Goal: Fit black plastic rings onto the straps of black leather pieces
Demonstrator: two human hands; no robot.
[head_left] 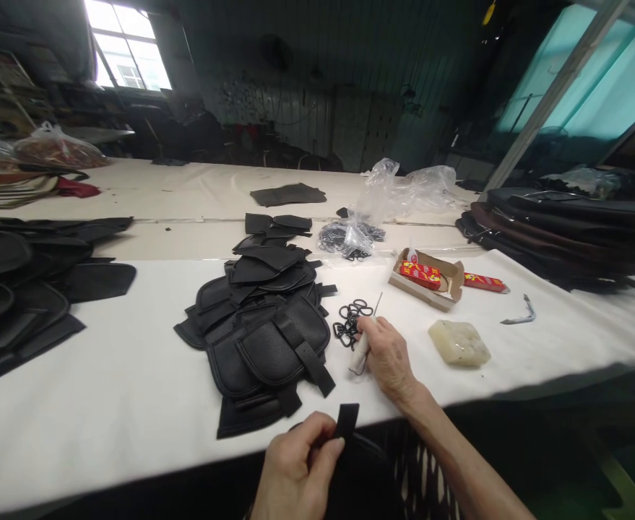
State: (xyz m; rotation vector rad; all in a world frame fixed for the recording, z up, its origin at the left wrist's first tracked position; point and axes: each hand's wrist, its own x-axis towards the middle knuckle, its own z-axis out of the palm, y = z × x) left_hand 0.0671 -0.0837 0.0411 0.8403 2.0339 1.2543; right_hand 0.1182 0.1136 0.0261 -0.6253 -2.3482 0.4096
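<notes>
My left hand (300, 462) pinches a black leather strap (348, 419) between thumb and fingers at the table's front edge. The dark piece below that strap is partly hidden by the hand. Farther up, my right hand (390, 357) is closed round the pale wrapped handle of an awl (359, 357), its thin metal point slanting up and away. Right beside those fingers lies a small heap of black metal rings (352, 318); whether the fingertips touch one I cannot tell. Left of the heap, black leather pieces with straps (284, 347) are stacked loosely.
More black leather pieces (19, 289) cover the table's left side. To the right are a cardboard box (428, 295) with red packets, a yellowish block (459, 343) and a bent metal tool (524, 314). A plastic bag of hardware (350, 237) lies behind; dark bags (566, 231) are piled far right.
</notes>
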